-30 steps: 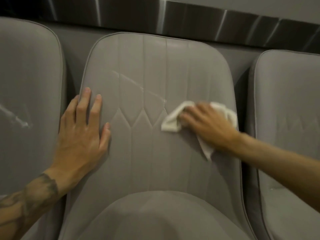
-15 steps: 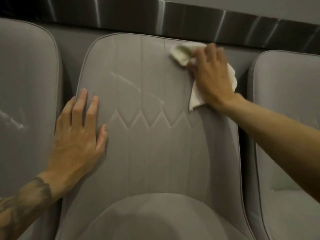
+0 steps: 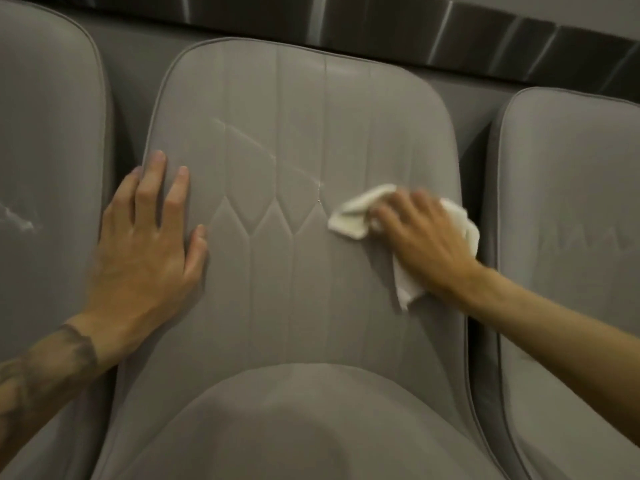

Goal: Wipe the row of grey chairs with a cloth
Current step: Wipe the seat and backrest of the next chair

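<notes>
A grey padded chair (image 3: 304, 133) with stitched panels fills the middle of the head view. My right hand (image 3: 422, 240) holds a crumpled white cloth (image 3: 349, 220) against the right side of its backrest, about halfway up, fingers bent over the bunched fabric. Part of the cloth sticks out past my fingertips and another part hangs below my wrist. My left hand (image 3: 145, 244) lies flat on the backrest's left edge, fingers straight and pointing up. Thin pale streaks (image 3: 249, 140) cross the upper backrest.
A second grey chair (image 3: 45, 133) stands at the left, with a whitish mark on its back, and a third (image 3: 571, 168) at the right. Narrow dark gaps separate them. A dark metal band (image 3: 485, 26) runs along the wall behind. The middle chair's seat cushion (image 3: 294, 427) is below.
My right hand swept the cloth up to the backrest's top right corner and has come back down to mid height. My left hand has stayed on the left edge.
</notes>
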Motion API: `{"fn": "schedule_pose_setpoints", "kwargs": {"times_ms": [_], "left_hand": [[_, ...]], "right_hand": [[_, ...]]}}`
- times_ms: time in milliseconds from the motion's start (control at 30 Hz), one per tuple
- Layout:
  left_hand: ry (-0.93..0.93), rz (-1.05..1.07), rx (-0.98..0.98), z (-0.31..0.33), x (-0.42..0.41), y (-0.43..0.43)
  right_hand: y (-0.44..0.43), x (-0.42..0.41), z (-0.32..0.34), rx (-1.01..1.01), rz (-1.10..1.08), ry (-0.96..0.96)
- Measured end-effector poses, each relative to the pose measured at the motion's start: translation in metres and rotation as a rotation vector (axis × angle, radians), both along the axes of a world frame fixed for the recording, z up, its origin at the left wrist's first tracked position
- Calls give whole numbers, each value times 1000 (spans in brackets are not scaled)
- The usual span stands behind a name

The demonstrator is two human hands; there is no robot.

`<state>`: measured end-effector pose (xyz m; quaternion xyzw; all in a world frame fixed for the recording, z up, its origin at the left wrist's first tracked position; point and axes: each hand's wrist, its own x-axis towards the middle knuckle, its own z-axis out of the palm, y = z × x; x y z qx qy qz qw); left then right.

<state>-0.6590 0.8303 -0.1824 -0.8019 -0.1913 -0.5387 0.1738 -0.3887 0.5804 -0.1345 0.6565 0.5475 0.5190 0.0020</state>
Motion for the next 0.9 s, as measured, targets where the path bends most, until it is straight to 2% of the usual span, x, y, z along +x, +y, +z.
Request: {"fn": "schedule_pose_setpoints", "kwargs": {"times_ms": [67, 133, 300, 367, 500, 567, 633, 733, 767, 833, 900], "left_hand": [[-3, 12, 12, 0, 0, 2], [2, 11, 10, -1, -1, 2], [5, 22, -6, 0, -1, 0], [19, 36, -4, 0, -1, 1], [17, 47, 7, -1, 0, 2], [15, 46, 8, -1, -1, 2], [15, 42, -1, 0, -2, 1], [36, 56, -15, 1, -3, -2], [43, 59, -17, 2, -3, -3], [44, 66, -22, 2, -3, -5], [40, 66, -22, 2, -3, -5]], "right_hand": [[12, -3, 15, 187, -74, 92], [11, -9, -12, 159, -56, 86], [-29, -40, -122, -427, 148, -103], [-28, -42, -120, -501, 143, -128], [5, -24, -55, -72, 69, 8], [15, -22, -44, 80, -3, 90], [18, -29, -64, 22, 26, 73], [9, -36, -94, -258, 129, -77], [8, -33, -89, -284, 141, -101], [17, -23, -59, -185, 147, -78], [37, -11, -11, 29, 132, -20]]}}
